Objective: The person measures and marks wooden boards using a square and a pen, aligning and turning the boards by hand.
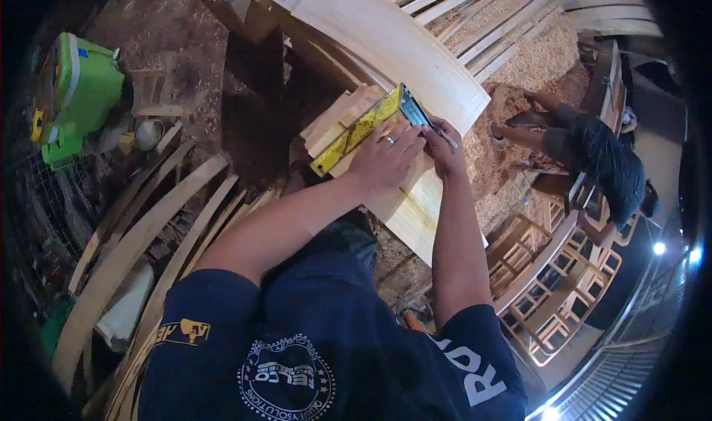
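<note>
My left hand [387, 156], with a ring on one finger, is closed over a scuffed yellow square [356, 130] and presses it against the wood. The square's silvery blade [415, 109] runs past my fingertips. Beside it, my right hand [447, 152] pinches a slim pen [448, 137], whose tip is hidden near the blade. Under both hands lies a pale wooden board [415, 212]. Several short wood pieces [337, 117] are stacked beneath the square.
A wide pale board [371, 31] and long strips [475, 20] lie beyond my hands. Curved planks [141, 254] stand at left, near a green container [93, 80]. At right a person [604, 154] bends near wooden frames [564, 287]. Shavings [545, 61] cover the ground.
</note>
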A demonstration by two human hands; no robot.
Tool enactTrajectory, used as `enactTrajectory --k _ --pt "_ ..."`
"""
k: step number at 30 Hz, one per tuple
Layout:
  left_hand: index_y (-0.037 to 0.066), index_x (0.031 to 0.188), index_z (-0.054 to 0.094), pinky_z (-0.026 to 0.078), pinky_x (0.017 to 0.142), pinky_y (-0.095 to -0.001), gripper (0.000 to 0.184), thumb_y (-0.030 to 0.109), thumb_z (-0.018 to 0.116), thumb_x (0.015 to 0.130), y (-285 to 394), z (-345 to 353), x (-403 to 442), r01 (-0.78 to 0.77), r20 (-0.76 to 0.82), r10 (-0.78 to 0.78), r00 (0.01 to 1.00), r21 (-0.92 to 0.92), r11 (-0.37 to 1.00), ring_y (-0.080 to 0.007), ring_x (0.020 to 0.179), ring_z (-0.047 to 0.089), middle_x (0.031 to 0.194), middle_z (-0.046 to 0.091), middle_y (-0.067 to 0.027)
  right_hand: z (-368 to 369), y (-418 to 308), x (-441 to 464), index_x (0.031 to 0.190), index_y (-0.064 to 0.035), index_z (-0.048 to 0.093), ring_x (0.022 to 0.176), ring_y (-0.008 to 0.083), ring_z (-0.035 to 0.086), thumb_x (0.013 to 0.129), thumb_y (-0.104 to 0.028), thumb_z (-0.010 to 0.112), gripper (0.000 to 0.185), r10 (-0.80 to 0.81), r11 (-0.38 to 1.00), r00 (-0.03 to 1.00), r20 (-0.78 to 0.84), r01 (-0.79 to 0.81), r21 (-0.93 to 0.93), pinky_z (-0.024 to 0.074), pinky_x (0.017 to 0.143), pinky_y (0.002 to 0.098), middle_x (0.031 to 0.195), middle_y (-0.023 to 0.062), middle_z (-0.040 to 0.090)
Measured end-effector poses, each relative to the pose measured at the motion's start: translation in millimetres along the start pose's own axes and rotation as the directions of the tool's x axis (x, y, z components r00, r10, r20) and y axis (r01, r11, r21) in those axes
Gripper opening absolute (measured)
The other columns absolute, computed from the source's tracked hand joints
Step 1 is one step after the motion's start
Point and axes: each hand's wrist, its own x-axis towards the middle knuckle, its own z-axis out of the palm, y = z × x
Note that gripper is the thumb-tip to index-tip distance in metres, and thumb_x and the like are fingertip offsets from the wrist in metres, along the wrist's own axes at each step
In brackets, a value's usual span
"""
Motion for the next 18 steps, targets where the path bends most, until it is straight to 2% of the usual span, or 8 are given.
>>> enactTrajectory --k 2,6,12,18 --pt "0.013 0.148 0.052 0.026 0.120 -0.0539 0.065 0.039 0.066 0.090 -8.2 14.3 5.0 -0.013 -0.085 0.024 0.996 0.125 0.992 -0.0272 0.144 0.040 0.149 0.049 -0.0092 3.4 -0.3 1.3 0.124 -0.0031 0.063 0.077 0.0102 0.061 0.096 -0.014 0.070 0.031 -0.027 1.000 0.999 0.036 0.027 0.000 0.0515 0.067 0.0248 0.094 0.0021 0.068" --pt "0.012 0.151 0.048 0.022 0.122 -0.0554 0.070 0.044 0.064 0.090 -16.1 14.3 9.6 0.023 0.008 -0.024 1.000 0.113 0.993 -0.0280 0.149 0.034 0.152 0.047 -0.0083 5.6 -8.6 1.4 0.127 -0.0029 0.061 0.075 0.0054 0.058 0.098 -0.014 0.070 0.032 -0.054 0.998 0.989 0.137 0.058 -0.024 0.0472 0.062 0.0202 0.098 0.0002 0.066" --pt "0.015 0.151 0.048 0.019 0.122 -0.0613 0.070 0.048 0.061 0.091 -14.0 19.5 9.8 0.059 0.029 -0.063 0.998 0.123 0.991 -0.0297 0.151 0.030 0.152 0.047 -0.0070 15.7 -10.8 -6.8 0.128 -0.0013 0.060 0.070 0.0042 0.054 0.098 -0.017 0.069 0.035 -0.108 0.994 0.992 0.061 0.108 -0.008 0.0430 0.060 0.0181 0.094 -0.0006 0.065" --pt "0.016 0.150 0.050 0.018 0.122 -0.0642 0.069 0.050 0.062 0.091 -13.9 22.1 8.2 0.062 0.001 -0.063 0.998 0.131 0.989 -0.0309 0.151 0.030 0.151 0.047 -0.0067 16.4 -11.3 -6.7 0.128 0.0012 0.059 0.064 0.0032 0.051 0.099 -0.016 0.068 0.035 -0.107 0.993 0.992 0.071 0.102 0.062 0.0394 0.055 0.0182 0.088 -0.0014 0.063"
